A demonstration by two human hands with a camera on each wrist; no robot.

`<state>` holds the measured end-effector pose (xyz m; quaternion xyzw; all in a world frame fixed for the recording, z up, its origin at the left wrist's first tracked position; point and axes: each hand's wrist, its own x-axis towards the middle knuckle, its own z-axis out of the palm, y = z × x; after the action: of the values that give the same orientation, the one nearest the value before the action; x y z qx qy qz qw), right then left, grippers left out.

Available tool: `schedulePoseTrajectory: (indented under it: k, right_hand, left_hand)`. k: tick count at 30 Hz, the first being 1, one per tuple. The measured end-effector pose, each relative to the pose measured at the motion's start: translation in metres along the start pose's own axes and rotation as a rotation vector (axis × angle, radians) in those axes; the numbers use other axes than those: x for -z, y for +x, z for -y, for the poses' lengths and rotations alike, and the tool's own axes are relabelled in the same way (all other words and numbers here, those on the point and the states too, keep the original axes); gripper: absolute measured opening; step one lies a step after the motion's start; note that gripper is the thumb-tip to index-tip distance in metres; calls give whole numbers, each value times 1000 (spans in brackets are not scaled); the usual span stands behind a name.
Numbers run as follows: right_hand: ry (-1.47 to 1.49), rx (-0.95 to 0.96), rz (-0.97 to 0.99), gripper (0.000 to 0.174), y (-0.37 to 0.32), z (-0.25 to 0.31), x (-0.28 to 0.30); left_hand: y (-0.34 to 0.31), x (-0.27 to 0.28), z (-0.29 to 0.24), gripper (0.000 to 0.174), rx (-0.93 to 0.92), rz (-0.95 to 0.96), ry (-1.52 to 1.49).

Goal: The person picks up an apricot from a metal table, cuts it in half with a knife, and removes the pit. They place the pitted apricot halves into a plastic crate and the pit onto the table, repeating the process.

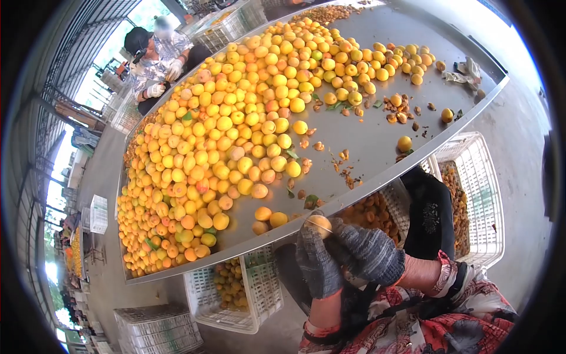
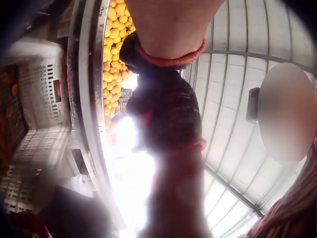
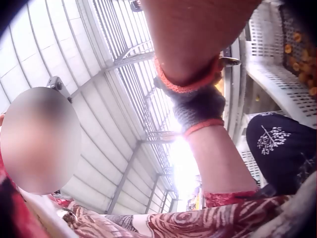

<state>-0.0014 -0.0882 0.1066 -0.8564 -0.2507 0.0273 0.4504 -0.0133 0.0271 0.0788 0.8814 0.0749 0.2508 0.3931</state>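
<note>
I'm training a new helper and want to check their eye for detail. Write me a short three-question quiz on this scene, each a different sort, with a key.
1. Short answer: In the head view, what does the gloved left hand hold?
2. True or false: The other person, across the metal table, is bareheaded.
3. Multiple choice: The crate just below the table's near edge, left of the hands in the head view, is: a) white, b) blue, c) black.

Key:
1. A single yellow-orange fruit.
2. False; they wear a dark cap.
3. a) White.
</note>
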Motion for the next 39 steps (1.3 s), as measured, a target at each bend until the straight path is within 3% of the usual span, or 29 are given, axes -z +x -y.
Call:
schedulePoseTrajectory:
  k: [2, 5, 9, 12, 14, 17, 21, 24, 26, 27, 29, 30, 32, 33, 35, 39]
  right_hand:
    - [21, -41, 48, 41, 3, 8, 6]
    - [272, 126, -63, 42, 2, -3, -3]
    - [435, 151, 4, 40, 5, -9, 3]
    - [306, 97, 31, 32, 8, -8, 9]
    - [153, 26, 125, 36, 14, 2, 18]
    - [6, 53, -7, 37, 5, -7, -1]
    - [-59, -2, 59, 39, 3, -10, 2]
    - [73, 61, 50, 38, 3, -16, 1]
    - [1066, -205, 162, 38, 3, -21, -6]
    - [1068, -206, 166, 38, 5, -20, -1]
    - [602, 95, 233, 39, 10, -19, 16]
    - [602, 95, 230, 39, 9, -21, 16]
    - [1006, -174, 290, 41, 5, -23, 14]
    - [1006, -174, 289, 41, 6, -20, 15]
    - [487, -121, 281, 40, 10, -12, 18]
    - [382, -27, 205, 37, 9, -15, 15]
  left_hand:
    - [5, 6, -12, 40, 223, 43, -449]
    - [11, 15, -23, 41, 300, -3, -579]
    - [9, 15, -13, 40, 264, 23, -629]
    - [11, 15, -18, 44, 283, 59, -454]
    - [12, 16, -22, 39, 480, 62, -565]
    - [13, 6, -15, 40, 443, -4, -542]
    - [9, 6, -12, 40, 362, 47, -397]
    - [14, 7, -23, 41, 525, -7, -548]
    - [13, 9, -13, 40, 335, 4, -578]
    - [12, 7, -8, 40, 338, 2, -576]
    - [10, 2, 0, 37, 266, -42, -666]
    - [10, 2, -1, 37, 264, -40, -667]
    - [12, 2, -6, 44, 381, -32, -662]
    - [13, 4, -11, 44, 380, -31, -662]
    - [14, 7, -21, 33, 459, 24, -534]
    - [13, 0, -12, 31, 469, 8, -660]
